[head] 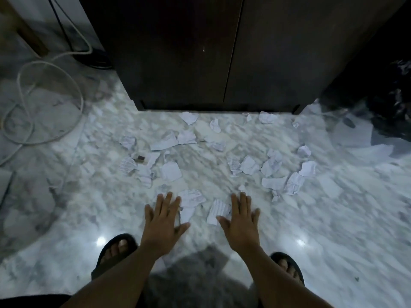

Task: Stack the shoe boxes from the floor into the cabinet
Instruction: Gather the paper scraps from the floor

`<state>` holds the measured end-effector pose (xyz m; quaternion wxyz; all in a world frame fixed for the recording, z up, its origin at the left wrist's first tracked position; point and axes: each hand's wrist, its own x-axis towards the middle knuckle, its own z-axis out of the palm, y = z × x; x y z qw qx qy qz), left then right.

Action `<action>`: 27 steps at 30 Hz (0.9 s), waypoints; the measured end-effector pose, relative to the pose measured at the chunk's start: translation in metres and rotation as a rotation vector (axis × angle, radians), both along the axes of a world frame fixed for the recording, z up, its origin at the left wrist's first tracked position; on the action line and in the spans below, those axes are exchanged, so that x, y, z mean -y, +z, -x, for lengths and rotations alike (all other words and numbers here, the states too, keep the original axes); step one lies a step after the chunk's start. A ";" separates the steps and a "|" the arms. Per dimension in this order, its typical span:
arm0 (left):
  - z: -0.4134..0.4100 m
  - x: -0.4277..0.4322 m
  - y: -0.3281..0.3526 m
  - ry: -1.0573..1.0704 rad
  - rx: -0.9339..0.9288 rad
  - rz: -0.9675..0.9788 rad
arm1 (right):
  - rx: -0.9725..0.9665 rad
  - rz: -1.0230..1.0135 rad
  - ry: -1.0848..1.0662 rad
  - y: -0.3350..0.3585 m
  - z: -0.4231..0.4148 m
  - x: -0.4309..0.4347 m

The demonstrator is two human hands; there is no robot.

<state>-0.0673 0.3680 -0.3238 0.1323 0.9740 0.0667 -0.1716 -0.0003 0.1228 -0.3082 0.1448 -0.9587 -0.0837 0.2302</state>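
Although the task names shoe boxes, none shows in this view; the entries below record what does.

Shoe boxes: not in view; their direction from either hand and their long axis cannot be told, so neither hand can be judged the nearer.

Cabinet (222, 52): dark wood, straight ahead of both hands and beyond the paper litter; its two doors meet at a vertical seam and appear shut, with its base resting on the floor.

Left hand (163, 218): spread flat, palm down, fingers wide and pointing toward the cabinet; it holds nothing.

Right hand (240, 221): likewise flat and wide, holding nothing; it lies level with the left, a gap between them.

Key relation: both hands lie about equally far from the cabinet, one to either side of its door seam; as a judgement, the doors must be opened and the boxes found before any stacking.

Floor (333, 218): pale, glossy marble with two light reflections; likely slippery underfoot.

Paper scraps (169, 141): crumpled and torn pieces scattered between the hands and the cabinet base, some just beside the fingertips.

Cord (44, 101): a pale loop coiled on the floor, well to the left.

Sandals (115, 250): dark, one on each foot, below the forearms.

Room: dim; a dark mass at far right is too obscure to identify.
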 end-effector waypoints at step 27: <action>-0.156 -0.110 0.006 0.142 0.457 -0.026 | 0.406 -0.244 0.222 -0.013 -0.166 -0.038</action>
